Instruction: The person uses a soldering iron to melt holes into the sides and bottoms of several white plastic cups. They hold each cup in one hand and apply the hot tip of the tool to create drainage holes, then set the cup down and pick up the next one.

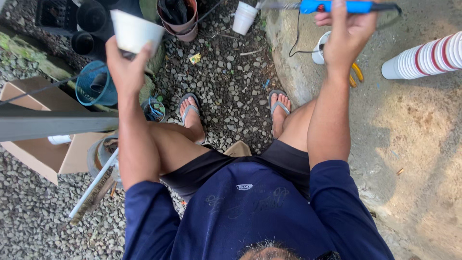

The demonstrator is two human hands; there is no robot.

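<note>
Gravel ground. Left hand (126, 65) gripping light, crushable white cup (135, 32) at 11 o'clock; right hand (347, 30) clamping rigid blue tool (332, 6) at 1 o'clock.

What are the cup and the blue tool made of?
Cup in the left hand: likely thin plastic or coated paper, matte white, with a thin rim. Tool in the right hand: blue body looks like moulded plastic, slightly glossy; the tip end looks metallic but is blurred.
</note>
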